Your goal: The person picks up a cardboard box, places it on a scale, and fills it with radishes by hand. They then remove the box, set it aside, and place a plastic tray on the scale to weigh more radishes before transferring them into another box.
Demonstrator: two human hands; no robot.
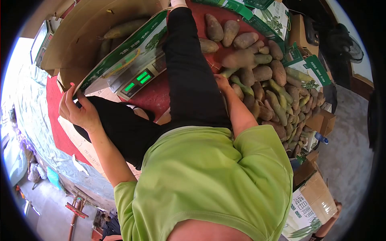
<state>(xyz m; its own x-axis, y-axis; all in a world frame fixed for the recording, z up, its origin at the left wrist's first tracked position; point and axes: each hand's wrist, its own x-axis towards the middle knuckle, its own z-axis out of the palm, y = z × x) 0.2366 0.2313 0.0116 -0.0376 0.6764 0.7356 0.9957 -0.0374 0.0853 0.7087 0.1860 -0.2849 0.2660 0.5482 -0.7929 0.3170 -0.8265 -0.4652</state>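
My left hand (82, 111) pinches the near corner of a large open cardboard box (120, 60) with a green printed side, its thumb and fingers at the edge. Inside the box lies a long soil-covered radish (125, 29). On my right, a heap of muddy radishes (278, 73) with green ends spreads over red cloth. My right hand (222, 82) is at the heap's near edge, fingers closed at the green end of a blurred radish (239, 59); the grip itself is partly hidden. A digital scale (136, 82) with lit green displays stands beside the box.
My outstretched leg (189, 68) lies between the box and the heap. More printed boxes (273, 18) stand behind the radishes. At lower right, another person's hand (337, 209) is near a carton (307, 205). A blue-capped bottle (321, 138) lies by the heap.
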